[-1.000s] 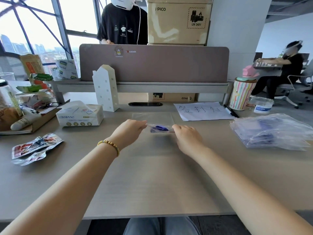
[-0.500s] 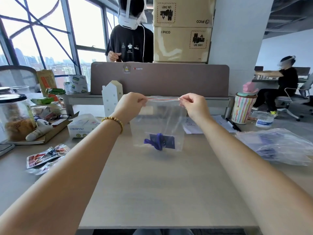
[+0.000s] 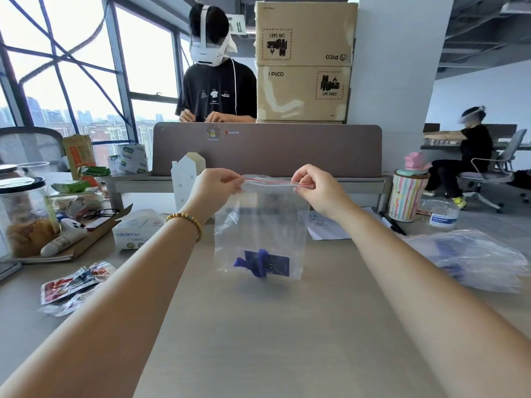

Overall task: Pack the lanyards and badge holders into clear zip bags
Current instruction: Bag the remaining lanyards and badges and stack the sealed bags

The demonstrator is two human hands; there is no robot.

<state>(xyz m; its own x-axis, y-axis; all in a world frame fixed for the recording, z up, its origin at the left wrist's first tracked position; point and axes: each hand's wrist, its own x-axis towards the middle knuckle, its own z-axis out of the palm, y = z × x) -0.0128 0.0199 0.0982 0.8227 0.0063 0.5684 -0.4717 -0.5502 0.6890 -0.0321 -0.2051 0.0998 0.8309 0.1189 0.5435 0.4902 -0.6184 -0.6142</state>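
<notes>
above the desk [image 3: 258,326], both hands pinch a zip bag [image 3: 260,225] before the divider [image 3: 267,147].

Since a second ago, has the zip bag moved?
Yes. The zip bag lay flat on the desk; now both hands hold it upright by its top edge, raised to the divider panel, lanyard hanging inside.

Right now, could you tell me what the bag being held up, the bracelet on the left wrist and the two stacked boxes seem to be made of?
Bag: thin clear plastic film, glossy and wrinkled; the desk shows through it, with a red zip strip on top.
Bracelet: small round beads, yellowish and matte, perhaps wood or stone.
Boxes: brown corrugated cardboard, matte, with printed labels and tape marks.
</notes>
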